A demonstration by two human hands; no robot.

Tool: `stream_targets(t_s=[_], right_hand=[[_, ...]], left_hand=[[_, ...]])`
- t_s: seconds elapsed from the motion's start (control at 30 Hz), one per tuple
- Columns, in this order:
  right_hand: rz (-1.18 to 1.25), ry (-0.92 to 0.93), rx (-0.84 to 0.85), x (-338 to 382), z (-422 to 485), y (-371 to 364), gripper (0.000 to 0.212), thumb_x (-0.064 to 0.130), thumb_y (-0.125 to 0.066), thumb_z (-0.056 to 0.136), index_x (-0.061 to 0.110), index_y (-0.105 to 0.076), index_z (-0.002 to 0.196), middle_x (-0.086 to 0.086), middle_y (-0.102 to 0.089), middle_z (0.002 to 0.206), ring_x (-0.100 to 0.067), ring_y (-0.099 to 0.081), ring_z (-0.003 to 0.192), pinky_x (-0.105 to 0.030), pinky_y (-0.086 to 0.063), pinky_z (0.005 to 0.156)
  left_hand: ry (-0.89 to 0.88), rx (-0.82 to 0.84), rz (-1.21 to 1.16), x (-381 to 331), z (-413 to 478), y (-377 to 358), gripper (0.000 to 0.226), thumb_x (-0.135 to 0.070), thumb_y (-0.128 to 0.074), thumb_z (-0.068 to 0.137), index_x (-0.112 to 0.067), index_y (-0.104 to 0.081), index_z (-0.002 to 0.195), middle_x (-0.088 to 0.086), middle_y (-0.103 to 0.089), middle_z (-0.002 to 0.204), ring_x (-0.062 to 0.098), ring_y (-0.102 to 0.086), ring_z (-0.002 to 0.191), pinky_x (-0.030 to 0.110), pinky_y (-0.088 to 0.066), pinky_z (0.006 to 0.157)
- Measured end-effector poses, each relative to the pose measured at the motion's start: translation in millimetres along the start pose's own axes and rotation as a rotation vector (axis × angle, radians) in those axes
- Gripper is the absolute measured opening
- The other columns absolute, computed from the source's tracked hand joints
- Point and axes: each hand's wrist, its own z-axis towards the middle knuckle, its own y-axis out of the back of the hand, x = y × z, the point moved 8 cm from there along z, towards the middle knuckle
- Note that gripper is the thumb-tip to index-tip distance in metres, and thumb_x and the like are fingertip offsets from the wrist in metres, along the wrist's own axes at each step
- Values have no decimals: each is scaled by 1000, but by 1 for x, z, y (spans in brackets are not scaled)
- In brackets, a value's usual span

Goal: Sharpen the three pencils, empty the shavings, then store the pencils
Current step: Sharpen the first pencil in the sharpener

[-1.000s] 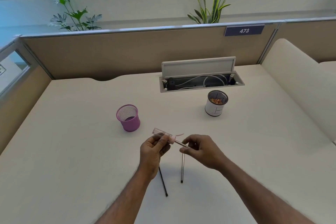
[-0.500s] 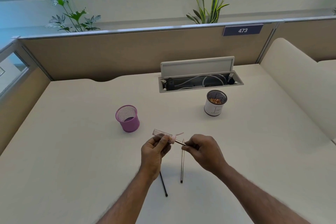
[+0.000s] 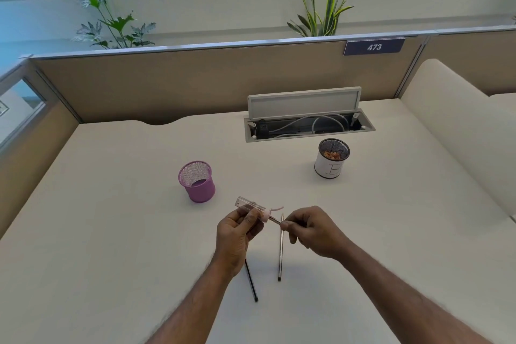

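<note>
In the head view, the left hand (image 3: 237, 234) is gripping a clear sharpener (image 3: 250, 207) with a pink cap, its fingers (image 3: 252, 217) curling round the clear body and holding it above the near middle of the bench (image 3: 111, 232). The right hand (image 3: 312, 229) is sitting just to the right of it, its fingers (image 3: 289, 223) pinching a dark pencil (image 3: 276, 221) whose far end is going into the pink cap. Most of that pencil is hiding inside the fist. A silver pencil (image 3: 280, 254) is lying on the bench below the two hands, running near to far with its tip pointing away. A black pencil (image 3: 251, 279) is lying just to its left, slanting, with its far part passing under the left wrist. A purple mesh cup (image 3: 196, 181) is standing upright to the far left of the hands, well apart from them. A white cup (image 3: 332, 160) with a dark mesh rim is standing to the far right, holding orange-brown shavings (image 3: 332, 154). Beyond it an open cable tray (image 3: 308, 127) is showing grey cables, its lid standing raised. A tan partition (image 3: 195, 84) is closing off the far edge, carrying a plate (image 3: 374, 47) reading 473, and green plants (image 3: 111, 22) are rising behind it.
</note>
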Motion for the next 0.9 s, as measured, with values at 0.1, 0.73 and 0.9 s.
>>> stream_targets(t_s=[0.1, 0.73, 0.9], right_hand=[[-60, 55, -49, 3, -1, 3, 19, 26, -85, 73, 21, -70, 84, 5, -66, 69, -6, -45, 48, -19, -39, 50], [-210, 214, -230, 16, -2, 9, 19, 19, -80, 78, 15, -67, 64, -2, -62, 57, -23, -54, 53, -39, -46, 53], [-58, 68, -67, 5, 2, 1, 18, 20, -70, 87, 17, -71, 68, -3, -67, 56, -15, -57, 42, -27, -47, 48]], left_hand=[[-8, -16, 31, 0, -1, 1, 19, -27, -77, 74, -12, -78, 86, 13, -76, 95, 18, -72, 87, 25, -56, 73], [-20, -42, 76, 2, -3, -5, 17, -27, -72, 78, -13, -78, 85, 15, -76, 93, 19, -72, 89, 24, -56, 74], [-1, -19, 54, 3, -1, -3, 33, -23, -70, 79, 2, -71, 101, 20, -74, 99, 23, -71, 93, 26, -56, 76]])
